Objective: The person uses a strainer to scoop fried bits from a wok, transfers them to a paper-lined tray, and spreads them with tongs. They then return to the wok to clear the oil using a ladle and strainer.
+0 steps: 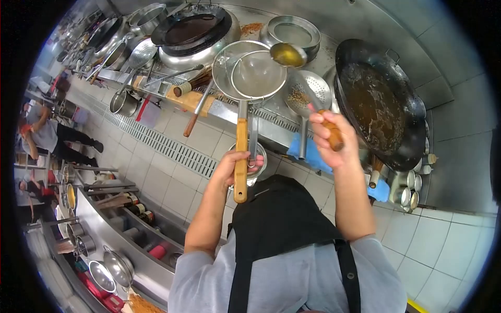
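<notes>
My left hand (233,167) is closed around the wooden handle (241,135) of a wire-mesh strainer (224,65). A smaller round mesh (259,74) overlaps it, and a metal handle also passes by my left fingers. My right hand (334,136) grips a ladle by its wooden handle (332,133). The ladle's bowl (288,55) holds yellowish oil and overlaps the right rim of the strainer. Beneath the ladle's shaft, a perforated skimmer (314,86) carries small brown bits. Close by on the right is a big black wok (415,112) with dark, foamy oil.
A metal pot (293,31) with liquid and a lidded-looking dark pan (190,28) line the range. A bamboo brush (195,82), a saucepan (123,103) and a blue cloth (312,154) are along its front edge. A steel counter (115,224) stands behind; a person (44,130) is far left.
</notes>
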Available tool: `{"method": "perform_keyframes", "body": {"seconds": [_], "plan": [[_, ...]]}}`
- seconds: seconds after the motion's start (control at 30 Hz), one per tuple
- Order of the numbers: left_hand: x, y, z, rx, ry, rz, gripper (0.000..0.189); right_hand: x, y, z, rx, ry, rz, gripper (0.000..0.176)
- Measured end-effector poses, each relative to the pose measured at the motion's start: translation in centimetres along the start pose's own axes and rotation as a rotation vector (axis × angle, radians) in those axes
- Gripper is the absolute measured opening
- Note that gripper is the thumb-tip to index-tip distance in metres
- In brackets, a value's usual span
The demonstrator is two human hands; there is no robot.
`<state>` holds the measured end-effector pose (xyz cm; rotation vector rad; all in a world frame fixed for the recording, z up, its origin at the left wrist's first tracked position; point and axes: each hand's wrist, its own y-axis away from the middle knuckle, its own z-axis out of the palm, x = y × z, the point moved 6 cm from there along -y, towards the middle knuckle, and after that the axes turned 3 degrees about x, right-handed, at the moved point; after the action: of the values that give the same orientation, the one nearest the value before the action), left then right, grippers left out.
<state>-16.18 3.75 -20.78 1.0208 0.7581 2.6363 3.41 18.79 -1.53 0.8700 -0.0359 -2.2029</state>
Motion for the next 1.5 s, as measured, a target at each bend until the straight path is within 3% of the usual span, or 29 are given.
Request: {"method": "perform_keyframes", "body": {"seconds": [0.1,0.17,0.23,0.3,0.33,0.37,0.43,0.53,0.6,0.67,0.7,0.83,0.87,0.97,1.1,1.13,1.17,1.23,1.27,1.3,1.37,1.43,1.5], "plan": [[-0.4,0.4,0.3,0.046,0.099,-0.050,0.041,2.3,-1.3,-0.7,0.084,0.125,0.019,0.046],[-0.4,0.4,0.4,0.063,0.095,-0.047,0.042,3.2,-1.4,-0.9,0.131,0.431,0.032,0.048],[-1.1,-0.2,-0.4,0.078,0.086,-0.052,0.044,4.4,-2.2,-2.6,0.118,0.466,0.074,0.056],[-1.6,-1.5,-0.6,-0.194,0.274,0.012,0.038,4.9,-2.1,-3.2,0.117,0.815,0.041,0.062],[-1.8,-1.6,-0.8,-0.201,0.266,-0.003,0.038,4.9,-2.2,-3.8,0.151,1.002,0.028,0.068],[-2.1,-1.7,-0.9,-0.231,0.333,-0.001,0.040,5.1,-1.9,-5.2,0.175,0.993,0.022,0.068],[-2.2,-1.8,-0.2,-0.282,0.386,-0.030,0.041,3.8,-0.9,-7.4,0.213,1.162,-0.168,0.067],[-1.9,-1.6,0.1,-0.207,0.216,0.009,0.038,-0.3,3.3,-8.0,0.297,0.967,-0.257,0.067],[-1.1,-1.6,-0.2,0.048,-0.002,0.076,0.039,-4.4,6.2,-8.9,0.330,0.905,-0.331,0.066],[-0.3,-1.4,0.2,0.117,-0.091,0.096,0.040,-8.7,8.5,-10.6,0.317,0.779,-0.420,0.065],[0.1,-1.2,0.3,0.210,-0.176,0.126,0.041,-10.7,9.6,-11.2,0.423,0.732,-0.439,0.064],[0.9,-1.3,1.3,0.223,-0.253,0.179,0.042,-17.2,10.0,-16.8,0.569,0.844,-0.421,0.046],[1.2,-0.8,2.3,0.288,-0.285,0.185,0.044,-18.5,9.5,-18.9,0.601,0.868,-0.400,0.029],[1.5,-0.6,3.6,0.262,-0.552,0.262,0.053,-20.1,8.4,-22.9,0.656,0.837,-0.323,0.018],[1.8,-0.7,3.4,0.290,-0.521,0.297,0.049,-19.3,8.3,-23.1,0.642,0.739,-0.251,0.011],[1.6,-0.9,3.1,0.320,-0.451,0.252,0.048,-19.4,8.3,-23.3,0.651,0.782,-0.215,0.023],[1.4,-1.0,2.8,0.345,-0.382,0.210,0.047,-19.2,8.2,-23.2,0.646,0.779,-0.209,0.023],[1.3,-1.2,2.6,0.347,-0.345,0.212,0.042,-19.7,8.9,-22.2,0.689,1.134,-0.291,0.048],[1.3,-1.4,2.4,0.351,-0.338,0.199,0.036,-19.9,9.7,-21.8,0.720,1.177,-0.238,0.064],[1.2,-1.3,2.0,0.359,-0.330,0.185,0.030,-19.9,9.9,-23.0,0.707,1.179,-0.233,0.064],[1.3,-1.1,1.4,0.357,-0.333,0.216,0.026,-20.9,10.7,-24.4,0.804,1.571,-0.468,0.066],[0.9,-1.5,1.5,0.293,-0.362,0.206,0.022,-20.6,12.5,-24.3,0.873,1.444,-0.501,0.064],[1.0,-1.9,0.1,0.385,-0.461,0.198,0.018,-21.6,14.6,-23.7,0.909,1.548,-0.598,0.067]]}}
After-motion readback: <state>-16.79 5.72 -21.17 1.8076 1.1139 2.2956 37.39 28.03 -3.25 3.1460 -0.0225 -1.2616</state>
